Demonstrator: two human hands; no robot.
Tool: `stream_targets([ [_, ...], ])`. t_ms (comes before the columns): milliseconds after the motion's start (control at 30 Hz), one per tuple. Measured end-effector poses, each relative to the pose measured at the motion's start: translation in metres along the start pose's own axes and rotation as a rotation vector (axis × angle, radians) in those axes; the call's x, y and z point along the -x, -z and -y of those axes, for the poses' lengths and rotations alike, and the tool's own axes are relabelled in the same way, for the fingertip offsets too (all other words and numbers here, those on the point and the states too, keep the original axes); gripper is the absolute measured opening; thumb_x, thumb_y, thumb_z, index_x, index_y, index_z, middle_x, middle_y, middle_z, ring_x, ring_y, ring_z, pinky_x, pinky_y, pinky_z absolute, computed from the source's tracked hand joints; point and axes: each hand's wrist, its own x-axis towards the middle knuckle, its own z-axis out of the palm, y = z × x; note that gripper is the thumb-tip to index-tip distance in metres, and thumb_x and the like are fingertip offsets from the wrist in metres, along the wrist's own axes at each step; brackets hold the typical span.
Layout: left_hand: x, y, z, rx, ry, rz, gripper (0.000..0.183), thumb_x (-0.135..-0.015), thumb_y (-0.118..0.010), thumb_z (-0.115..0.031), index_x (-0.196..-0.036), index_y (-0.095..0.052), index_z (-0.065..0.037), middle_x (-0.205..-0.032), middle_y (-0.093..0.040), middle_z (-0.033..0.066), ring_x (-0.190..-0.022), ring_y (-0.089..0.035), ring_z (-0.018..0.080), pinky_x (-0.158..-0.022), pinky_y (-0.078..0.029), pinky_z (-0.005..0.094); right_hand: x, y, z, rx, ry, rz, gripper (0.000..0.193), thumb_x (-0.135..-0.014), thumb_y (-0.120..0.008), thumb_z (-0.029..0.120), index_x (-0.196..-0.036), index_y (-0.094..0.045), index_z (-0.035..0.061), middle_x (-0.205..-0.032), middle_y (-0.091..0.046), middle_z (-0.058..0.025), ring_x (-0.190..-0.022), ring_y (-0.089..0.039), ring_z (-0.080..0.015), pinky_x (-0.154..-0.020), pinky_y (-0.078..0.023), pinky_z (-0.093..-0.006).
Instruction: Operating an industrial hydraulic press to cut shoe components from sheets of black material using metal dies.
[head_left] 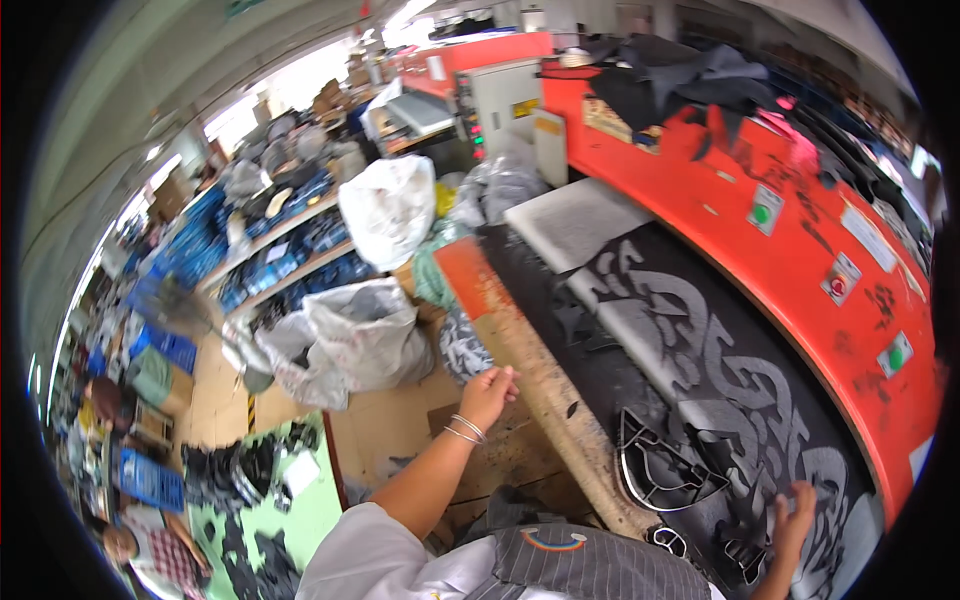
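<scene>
My left hand [487, 394], with bangles on its wrist, is raised beside the worn wooden edge [545, 385] of the worktable. Its fingers are curled closed; whatever they may hold is hidden. My right hand [793, 522] is low on the right, fingers apart, over grey material [745, 385] with curved shapes cut through it. Between my hands lies a large metal cutting die [672, 490], an open frame of thin strips. Two smaller dies, one rounded [668, 541] and one angular [745, 562], lie nearer to me. Dark scraps lie around them.
A long red machine beam [690, 185] with green and red buttons runs along the table's far right side. White sacks [365, 335] stand on the floor to the left. A green table [315, 520] holds dark cut pieces. Another person [150, 550] is at the lower left.
</scene>
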Motion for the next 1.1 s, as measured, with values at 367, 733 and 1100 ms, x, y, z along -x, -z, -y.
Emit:
stream_targets([
  [367, -0.289, -0.114, -0.051, -0.454, -0.308, 0.217, 0.03, -0.092, -0.059, -0.028, -0.087, -0.068, 0.001, -0.069, -0.065, 0.007, -0.062, -0.06, 0.0129, -0.06, -0.047, 0.0275, -0.044, -0.012, -0.073, 0.491, -0.87, 0.017, 0.061, -0.087, -0.059, 0.048, -0.136, -0.045, 0.0138, -0.14, -0.041, -0.0156, -0.133, -0.035, -0.0342, -0.1, -0.037, -0.0529],
  [733, -0.515, -0.308, -0.064, -1.377, -0.499, 0.179, 0.069, -0.085, -0.057, -0.053, -0.107, -0.06, 0.012, -0.11, -0.06, 0.0332, -0.106, -0.057, 0.0477, -0.091, -0.045, 0.052, -0.104, -0.04, -0.105, 0.573, -1.13, -0.05, 0.032, -0.095, -0.047, 0.036, -0.114, -0.053, 0.0109, -0.094, -0.068, -0.0203, -0.087, -0.065, -0.0408, -0.076, -0.05, -0.0528],
  [1100, -0.536, -0.356, -0.065, -1.495, -0.554, 0.096, 0.059, -0.095, -0.037, -0.057, -0.102, -0.066, -0.006, -0.103, -0.067, 0.019, -0.097, -0.062, 0.04, -0.083, -0.048, 0.0504, -0.078, -0.032, -0.099, 0.656, -1.201, 0.244, 0.042, -0.092, -0.041, 0.016, -0.134, -0.043, 0.0171, -0.097, -0.069, -0.0178, -0.088, -0.068, -0.0354, -0.075, -0.053, -0.0458],
])
